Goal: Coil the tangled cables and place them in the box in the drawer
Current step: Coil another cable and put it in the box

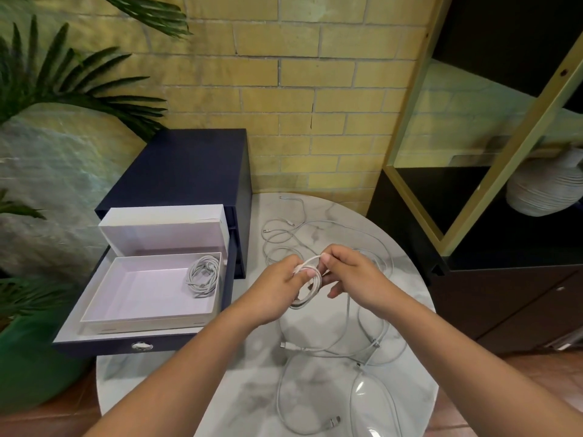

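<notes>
Right now both my hands are together, just right of the open white cardboard box (142,324), and both are clamped on the same thing. My left hand (277,285) has its fingers and thumb curled round a small coil of white cable (301,302). My right hand (350,275) pinches a strand at the top of that coil between thumb and fingertips. The coil hangs roughly upright from my left hand, with its loops dropping below the thumb. Its free tail runs down from the coil towards the loose white cables (296,347) lying tangled further right of the box, on the round marble table (239,389).

The box sits in the pulled-out dark blue drawer (94,345), and 1 finished grey-white cable bundle (203,275) already lies in the box's far right corner. I judge I am partway through winding the 2nd cable, with more of the tangle to do.

What the coming move turns on is this: the box lies to the left of my hands, slightly lower, with its long side running left to right. My left hand is the nearer 1 and already carries the coil, so it looks best placed to swing it over the box's right wall. The bare floor left of the finished bundle seems the natural spot to set it flat. The trailing tail could drag through the tangle and snag.
</notes>
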`<state>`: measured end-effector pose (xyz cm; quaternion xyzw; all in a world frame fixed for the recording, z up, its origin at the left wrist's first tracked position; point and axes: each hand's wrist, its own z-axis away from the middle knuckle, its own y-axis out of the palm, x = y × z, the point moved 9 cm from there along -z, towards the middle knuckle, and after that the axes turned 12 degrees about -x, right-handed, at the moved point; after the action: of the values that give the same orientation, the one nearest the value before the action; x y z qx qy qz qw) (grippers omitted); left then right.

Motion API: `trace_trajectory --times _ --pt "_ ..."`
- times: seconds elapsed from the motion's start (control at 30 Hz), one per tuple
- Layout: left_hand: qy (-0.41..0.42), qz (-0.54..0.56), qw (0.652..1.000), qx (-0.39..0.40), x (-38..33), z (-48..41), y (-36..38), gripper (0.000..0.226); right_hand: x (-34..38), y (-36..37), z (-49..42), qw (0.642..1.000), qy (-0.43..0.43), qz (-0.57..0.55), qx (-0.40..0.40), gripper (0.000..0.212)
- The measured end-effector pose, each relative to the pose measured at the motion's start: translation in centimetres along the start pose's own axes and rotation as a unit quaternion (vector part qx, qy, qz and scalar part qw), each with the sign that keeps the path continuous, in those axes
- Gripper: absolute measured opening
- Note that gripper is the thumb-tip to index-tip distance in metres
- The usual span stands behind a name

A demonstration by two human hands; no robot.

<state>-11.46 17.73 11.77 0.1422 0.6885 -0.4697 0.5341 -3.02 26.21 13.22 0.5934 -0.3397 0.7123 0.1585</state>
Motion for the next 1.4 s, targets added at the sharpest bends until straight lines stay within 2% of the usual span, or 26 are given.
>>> trace_trajectory --times 0.1,0.17,0.27,0.37,0.53,0.63,0.7,0.77,0.83,0.97,1.17,1.27,1.4 --pt "0.028 -0.046 0.998 0.016 -0.3 0.1 0.1 0.030 0.5 -0.7 -0.3 0.999 -0.025 0.022 -0.027 0.023" --pt "0.029 -0.016 0.999 0.028 -0.4 0.4 0.2 0.030 1.3 -1.6 -0.6 0.989 -0.091 0.105 -0.060 0.019" --pt "0.008 0.048 0.998 0.032 -0.2 0.6 0.3 0.035 2.0 -2.3 -0.8 0.948 -0.180 0.240 -0.102 0.016" --pt "-0.012 0.092 0.995 0.032 0.0 0.6 0.6 0.037 2.4 -2.2 -0.5 0.917 -0.216 0.317 -0.113 0.019" --pt "-0.030 0.124 0.992 0.000 -0.3 0.2 0.5 0.033 1.7 -1.1 -0.1 0.956 -0.160 0.232 -0.083 0.021" --pt "-0.020 0.100 0.994 -0.024 -0.4 -0.1 0.0 0.036 0.4 -0.5 0.5 0.996 -0.051 0.038 -0.069 0.025" --pt "-0.014 0.081 0.996 -0.034 -0.5 -0.2 -0.4 0.040 -0.4 0.4 1.0 0.996 0.018 -0.074 -0.042 0.018" --pt "-0.005 0.068 0.997 -0.039 -0.6 -0.3 -0.5 0.038 -0.6 1.1 1.2 0.997 0.017 -0.067 -0.022 0.016" --pt "0.004 0.049 0.998 -0.047 -0.4 -0.5 -0.7 0.037 -0.9 1.4 1.2 0.998 0.010 -0.056 -0.024 0.023" --pt "0.005 0.018 0.998 -0.056 -0.2 -0.4 -0.5 0.035 -1.2 1.4 1.1 0.994 0.029 -0.100 -0.036 0.031" --pt "0.031 -0.021 0.997 -0.074 -0.3 -0.2 -0.7 0.036 -1.1 1.9 1.3 0.984 0.078 -0.160 0.029 0.040" --pt "0.037 -0.029 0.996 -0.078 -0.4 -0.1 -0.6 0.035 -0.9 2.2 1.4 0.984 0.084 -0.151 0.044 0.042" --pt "0.032 -0.038 0.995 -0.087 -0.5 -0.1 -0.5 0.038 -0.5 2.2 1.3 0.993 0.048 -0.103 0.013 0.042"
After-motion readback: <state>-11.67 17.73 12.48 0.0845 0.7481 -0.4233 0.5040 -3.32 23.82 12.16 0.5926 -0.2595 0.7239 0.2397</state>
